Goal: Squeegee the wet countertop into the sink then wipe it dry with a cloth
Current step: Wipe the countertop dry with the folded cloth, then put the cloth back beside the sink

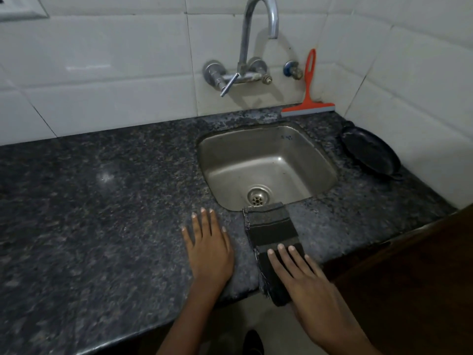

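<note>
Right hand (304,275) flat on folded cloth (272,237), long axis toward sink (302,160)

White tiled wall (128,73) with a chrome tap (252,47); dim light, pale floor (256,319) below.

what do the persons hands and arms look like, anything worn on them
Both are bare. The left hand and right hand wear no gloves, and no rings, watch or bracelets show on the visible side. Both forearms are uncovered as far as the bottom edge of the picture, with no sleeve in view. The fingernails are short and unpainted.
</note>
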